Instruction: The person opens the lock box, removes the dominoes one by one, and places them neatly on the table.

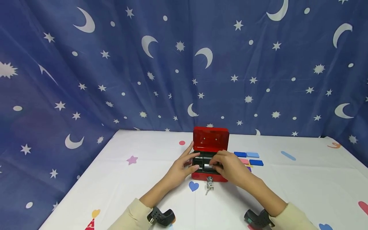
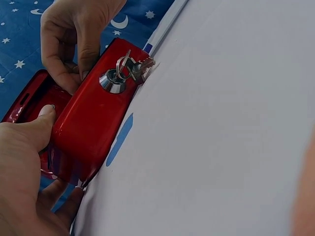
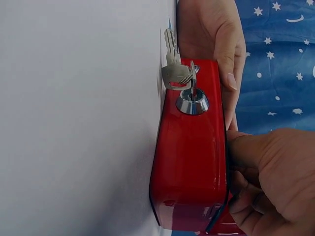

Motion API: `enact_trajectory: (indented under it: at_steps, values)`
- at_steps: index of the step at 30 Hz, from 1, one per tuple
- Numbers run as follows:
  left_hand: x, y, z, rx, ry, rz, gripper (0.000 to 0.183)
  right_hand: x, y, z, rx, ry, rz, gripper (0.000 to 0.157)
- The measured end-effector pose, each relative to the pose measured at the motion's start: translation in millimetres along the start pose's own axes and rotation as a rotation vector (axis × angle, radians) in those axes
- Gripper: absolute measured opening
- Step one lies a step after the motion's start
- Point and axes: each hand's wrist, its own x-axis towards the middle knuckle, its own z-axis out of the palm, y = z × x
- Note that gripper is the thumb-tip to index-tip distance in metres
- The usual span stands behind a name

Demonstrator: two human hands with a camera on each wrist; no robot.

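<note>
A small red cash box (image 1: 196, 176) stands on the table with its lid (image 1: 211, 139) raised. Inside lies a black tray (image 1: 206, 156) with compartments. My left hand (image 1: 179, 171) holds the box's left side; its thumb comes over the rim, as the left wrist view shows, and lower fingers touch the outer wall. My right hand (image 1: 231, 166) reaches in over the right side, fingers curled down into the tray. Its fingertips are hidden, so whether they pinch anything is unclear. At the front, keys (image 3: 178, 73) hang from the silver lock (image 3: 192, 103).
Right of the box lie several flat coloured pieces, among them a dark blue one (image 1: 256, 163), a light blue one (image 1: 253, 155) and a pink one (image 1: 244, 161). A white cloth with printed shapes covers the table (image 1: 155, 150). Behind hangs a blue curtain (image 1: 172, 89).
</note>
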Motion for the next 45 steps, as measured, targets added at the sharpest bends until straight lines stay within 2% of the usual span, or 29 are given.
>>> enact_trajectory:
  at_steps: [8,12,26,35,45]
  values:
    - [3.9,-30.1,4.5,0.046,0.022,0.030,0.051,-1.3,-0.7,1.1,-0.018,0.010,-0.001,0.019]
    - [5.5,-36.6,4.5,0.061,0.028,0.027,0.052,-0.7,-1.4,0.3,-0.032,0.018,-0.011,0.019]
    - [6.4,-37.4,4.5,0.049,0.021,0.023,0.052,-0.7,-2.7,0.4,-0.050,-0.012,0.009,0.017]
    - [7.0,-35.8,4.3,0.058,0.023,0.024,0.053,-0.9,-2.1,-1.5,-0.067,0.004,-0.040,0.017]
    - [7.0,-34.5,4.4,0.054,0.025,0.022,0.052,-1.1,-1.0,-2.0,-0.019,0.015,-0.034,0.018]
